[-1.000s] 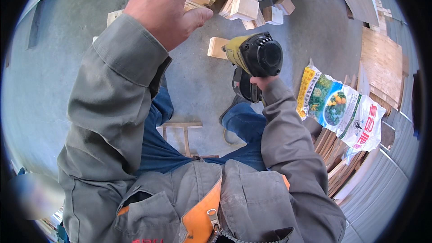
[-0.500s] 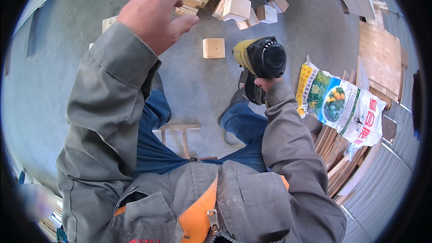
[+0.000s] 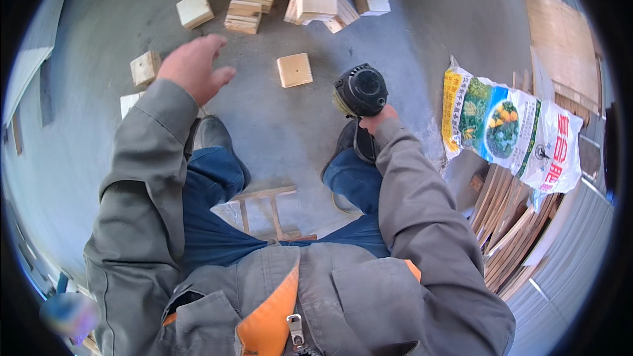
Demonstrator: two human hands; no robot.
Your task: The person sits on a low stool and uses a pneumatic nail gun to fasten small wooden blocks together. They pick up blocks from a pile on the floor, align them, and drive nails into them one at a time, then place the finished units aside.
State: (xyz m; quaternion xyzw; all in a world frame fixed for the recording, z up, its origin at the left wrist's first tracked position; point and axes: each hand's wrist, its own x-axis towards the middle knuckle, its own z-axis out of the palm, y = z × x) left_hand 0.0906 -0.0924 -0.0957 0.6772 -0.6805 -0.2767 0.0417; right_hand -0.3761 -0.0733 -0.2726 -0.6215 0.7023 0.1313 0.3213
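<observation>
My left hand (image 3: 195,71) hangs over the floor with its thumb and fingers apart and nothing in it. Just past its wrist lies a wooden block (image 3: 145,68). My right hand (image 3: 380,119) grips the handle of a yellow and black nail gun (image 3: 361,91), whose round black cap faces up; its nose is hidden beneath. Between the two hands, a single square wooden block (image 3: 294,70) with a small dark spot on top rests on the concrete, touched by neither.
A loose pile of wooden blocks (image 3: 317,2) lies ahead. To the right, a printed white sack (image 3: 514,125) sits over stacked wood strips (image 3: 511,234), with plywood sheets (image 3: 564,46) beyond. A wooden frame (image 3: 264,193) is between my legs, and another pale block (image 3: 130,103) lies at left.
My left hand has moved left and back, away from the pile, still empty. The nail gun in my right hand has shifted slightly left and tilted more upright. The view has shifted too.
</observation>
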